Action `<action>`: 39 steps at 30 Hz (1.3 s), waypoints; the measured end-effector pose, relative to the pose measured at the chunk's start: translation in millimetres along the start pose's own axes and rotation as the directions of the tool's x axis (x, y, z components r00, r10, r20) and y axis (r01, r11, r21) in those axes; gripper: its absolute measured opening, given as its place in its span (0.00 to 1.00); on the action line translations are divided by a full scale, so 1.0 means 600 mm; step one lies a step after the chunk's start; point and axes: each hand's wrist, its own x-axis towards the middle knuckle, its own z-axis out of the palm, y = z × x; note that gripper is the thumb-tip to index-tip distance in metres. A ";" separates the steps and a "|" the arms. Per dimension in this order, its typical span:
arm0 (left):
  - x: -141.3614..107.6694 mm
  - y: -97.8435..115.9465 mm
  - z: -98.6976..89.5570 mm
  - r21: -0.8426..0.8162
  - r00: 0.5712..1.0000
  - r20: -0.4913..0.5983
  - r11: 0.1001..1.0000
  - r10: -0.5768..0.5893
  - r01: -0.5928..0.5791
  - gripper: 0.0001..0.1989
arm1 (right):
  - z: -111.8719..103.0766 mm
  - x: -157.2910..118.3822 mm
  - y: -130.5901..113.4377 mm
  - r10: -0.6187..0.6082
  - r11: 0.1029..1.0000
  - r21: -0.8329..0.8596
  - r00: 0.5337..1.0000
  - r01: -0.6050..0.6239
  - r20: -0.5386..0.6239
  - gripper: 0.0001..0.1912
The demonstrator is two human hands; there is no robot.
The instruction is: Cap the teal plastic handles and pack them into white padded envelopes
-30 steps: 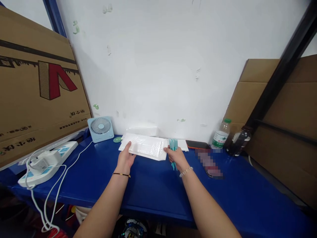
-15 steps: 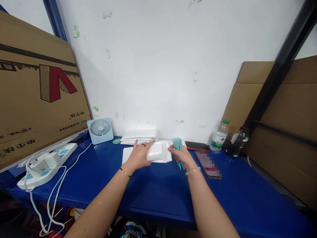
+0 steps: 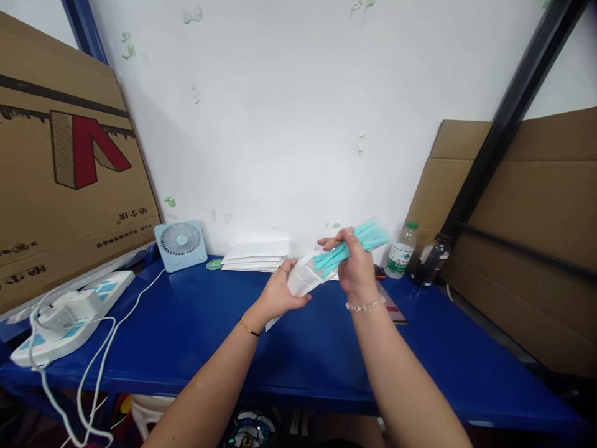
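Observation:
My left hand (image 3: 280,292) is wrapped round a white packet (image 3: 304,275), tilted up to the right above the desk. The packet's right end meets a bundle of thin turquoise strips (image 3: 347,249). My right hand (image 3: 355,267) grips this bundle, its fingers closed over the middle. The strips' lower left tips lie at the packet's end; I cannot tell whether they are inside it or in front. Their upper right ends fan out and are blurred. Behind the left hand lies a stack of white envelopes (image 3: 255,254) against the wall.
A light blue fan (image 3: 180,244) and a white power strip (image 3: 69,320) with cables stand on the left of the blue desk (image 3: 186,336). Right of my hands are a phone (image 3: 394,305), a water bottle (image 3: 402,252) and a dark bottle (image 3: 430,261). Cardboard (image 3: 527,249) borders the right side.
The turquoise bundle has swung from upright to slanting, with its lower end now at the packet. My left hand has lifted and tilted the packet.

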 end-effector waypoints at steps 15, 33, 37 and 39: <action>-0.024 -0.024 -0.022 -0.271 0.992 -0.118 0.963 -0.040 0.006 0.32 | 0.071 -0.015 -0.004 0.239 0.926 -0.359 0.917 -0.116 0.320 0.20; -0.053 -0.080 -0.031 0.029 0.992 -0.053 0.993 0.112 -0.111 0.44 | 0.053 -0.021 0.026 0.146 0.718 -0.575 0.722 0.392 0.676 0.38; -0.044 -0.088 -0.086 -0.114 0.972 0.227 0.993 0.055 -0.029 0.32 | 0.037 0.032 0.031 0.225 0.650 -0.646 0.711 0.399 0.666 0.13; -0.038 -0.099 -0.124 -0.101 0.984 0.178 0.995 0.003 0.015 0.28 | 0.039 0.061 0.050 0.237 0.667 -0.656 0.733 0.354 0.637 0.05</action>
